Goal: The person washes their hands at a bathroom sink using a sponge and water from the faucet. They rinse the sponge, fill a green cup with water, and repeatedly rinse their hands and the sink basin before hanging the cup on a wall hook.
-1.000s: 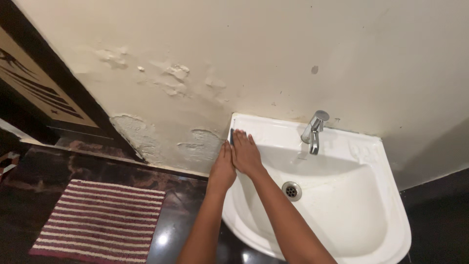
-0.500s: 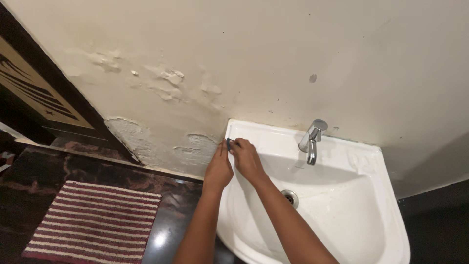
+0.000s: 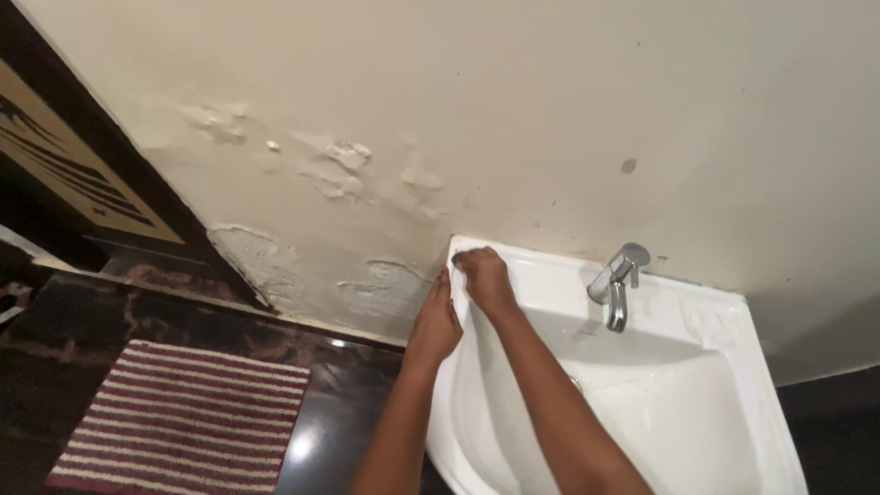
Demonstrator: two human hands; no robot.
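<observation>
Although almost all of it is hidden under the curled fingers, a small dark scrubbing pad (image 3: 456,259) shows as a sliver at the tips of the right hand (image 3: 484,278), pressed onto the back left corner of the white sink (image 3: 715,385), close under the flaking cream wall (image 3: 513,119). Such a pad is likely light, thin and soft, bending easily, and slippery if wet, so it would best be pinned flat under several fingertips rather than pinched by one edge; the porcelain beneath it is hard, smooth and fixed. The right fingers are bent and bunched close together over the pad, bearing down on the rim. Just to their left, the left hand (image 3: 436,323) lies against the sink's outer side edge, its fingers straight and together, holding nothing, only bracing. Well to the right of both hands stands a chrome tap (image 3: 618,282). Far to the left of the fingers, down on the dark floor (image 3: 183,316), lies a striped red and white mat (image 3: 183,417).
</observation>
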